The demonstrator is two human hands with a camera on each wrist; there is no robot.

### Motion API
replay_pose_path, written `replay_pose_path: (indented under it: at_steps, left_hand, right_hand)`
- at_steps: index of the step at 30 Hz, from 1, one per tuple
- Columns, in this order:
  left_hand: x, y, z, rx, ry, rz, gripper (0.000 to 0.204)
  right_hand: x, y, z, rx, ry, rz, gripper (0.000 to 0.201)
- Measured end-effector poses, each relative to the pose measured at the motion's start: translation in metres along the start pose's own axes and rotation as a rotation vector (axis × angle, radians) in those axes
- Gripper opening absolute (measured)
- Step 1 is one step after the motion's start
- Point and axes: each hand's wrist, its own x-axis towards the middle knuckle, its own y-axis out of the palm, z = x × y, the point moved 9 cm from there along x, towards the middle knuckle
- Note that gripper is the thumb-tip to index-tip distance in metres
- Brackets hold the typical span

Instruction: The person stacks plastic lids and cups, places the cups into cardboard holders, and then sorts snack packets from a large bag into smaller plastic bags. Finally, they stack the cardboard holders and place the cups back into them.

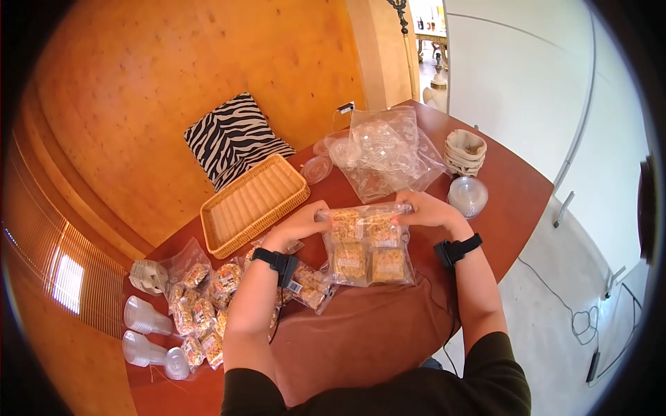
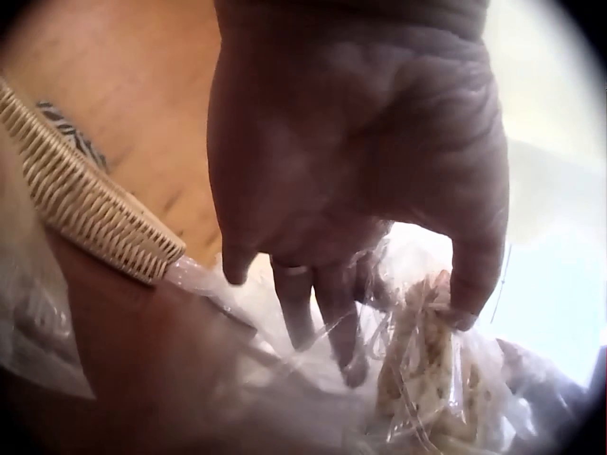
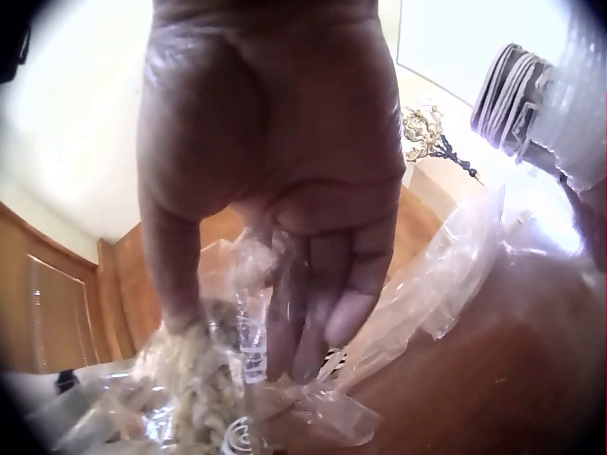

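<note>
Clear bag (image 1: 369,244) of pale squares, gripped between both hands (image 1: 429,210).

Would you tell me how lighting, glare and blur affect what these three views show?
Head view: fisheye distortion and black corners, bright light burning through the blinds, glints on the clear bag. Left wrist view: the left hand is backlit, the right side washed out, the lower area blurred. Right wrist view: the right hand is shadowed, with white glare beside the stacked cups.
</note>
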Motion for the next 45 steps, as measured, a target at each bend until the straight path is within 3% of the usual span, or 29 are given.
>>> replay_pose_path:
  at_steps: [2,5,7,10,11,13,15,16,17,20,23,29,32,35,38,41,42,45]
  left_hand:
    - [-0.002,0.005,0.006,-0.225,-0.118,0.028,0.043]
    - [-0.003,0.017,0.013,-0.451,-0.251,-0.040,0.050]
    - [0.000,0.025,0.024,-0.587,-0.314,-0.077,0.060]
    - [0.003,0.024,0.034,-0.379,-0.394,-0.142,0.080]
    - [0.003,0.019,0.032,-0.187,-0.382,-0.216,0.083]
    - [0.003,0.010,0.019,0.200,-0.346,-0.355,0.089]
    - [0.004,0.024,-0.018,0.630,-0.066,-0.309,0.087]
    - [-0.003,0.036,-0.037,0.837,0.076,-0.278,0.087]
    - [-0.009,0.050,-0.041,0.818,0.082,-0.162,0.087]
    - [-0.025,0.084,-0.037,0.804,0.051,0.120,0.091]
    - [-0.027,0.088,-0.020,0.758,0.001,0.132,0.097]
    - [-0.015,0.090,-0.007,0.601,0.018,0.210,0.110]
    - [-0.017,0.090,-0.013,0.575,0.027,0.237,0.103]
    - [-0.008,0.062,0.003,0.256,0.130,0.048,0.090]
    - [-0.022,0.015,0.047,-0.202,-0.215,-0.316,0.088]
    - [-0.040,0.037,0.064,-0.838,-0.504,-0.303,0.057]
    - [-0.033,0.043,0.080,-0.890,-0.546,-0.286,0.032]
    - [-0.020,0.051,0.091,-0.952,-0.503,-0.178,0.023]
  right_hand:
    - [0.002,-0.004,-0.004,0.007,0.025,-0.045,0.043]
    - [0.015,0.008,-0.055,0.202,0.069,-0.076,0.049]
    - [0.013,0.011,-0.070,0.293,0.217,-0.095,0.054]
    - [0.001,0.004,-0.059,0.223,0.449,-0.068,0.060]
    - [-0.005,0.001,-0.056,0.167,0.530,-0.048,0.062]
    - [0.005,0.001,-0.064,-0.081,0.373,-0.054,0.067]
    - [0.008,0.005,-0.065,-0.256,0.231,-0.052,0.074]
    - [0.004,0.005,-0.036,-0.309,0.172,-0.041,0.077]
    - [0.002,0.007,-0.013,-0.363,0.112,-0.029,0.080]
    - [-0.003,0.051,0.019,-0.210,-0.094,0.249,0.097]
    - [-0.003,0.077,0.007,-0.369,0.033,0.446,0.111]
    - [0.003,0.078,-0.012,-0.330,0.043,0.425,0.114]
    - [0.001,0.078,-0.016,-0.269,0.032,0.416,0.110]
    - [0.002,0.059,-0.019,-0.102,-0.007,0.314,0.099]
    - [0.001,0.030,-0.061,0.469,0.177,0.047,0.078]
    - [-0.025,0.006,-0.062,0.317,0.504,-0.149,0.059]
    - [-0.024,0.010,-0.070,0.392,0.536,-0.163,0.045]
    - [-0.015,0.039,-0.085,0.596,0.559,0.005,0.047]
